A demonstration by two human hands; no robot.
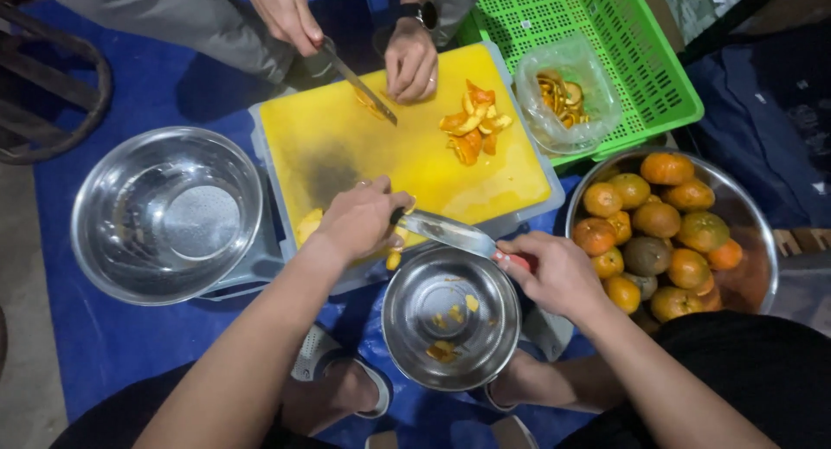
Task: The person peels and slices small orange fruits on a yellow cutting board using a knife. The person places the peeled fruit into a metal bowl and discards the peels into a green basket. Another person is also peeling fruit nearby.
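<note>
Directly below the camera a small bowl [450,317] is seen, holding a few peel scraps. Above its rim a knife [450,233] is held: the right hand [558,274] is closed round the red handle, while the left hand [359,224] is clamped on a yellow fruit piece [310,225] at the cutting board's [407,146] near edge. The piece is judged soft, wet and slippery, best pinched by its rind. A co-worker's hands [411,61] are cutting opposite. Oranges [658,232] are heaped at right, a large empty bowl [169,213] stands at left.
</note>
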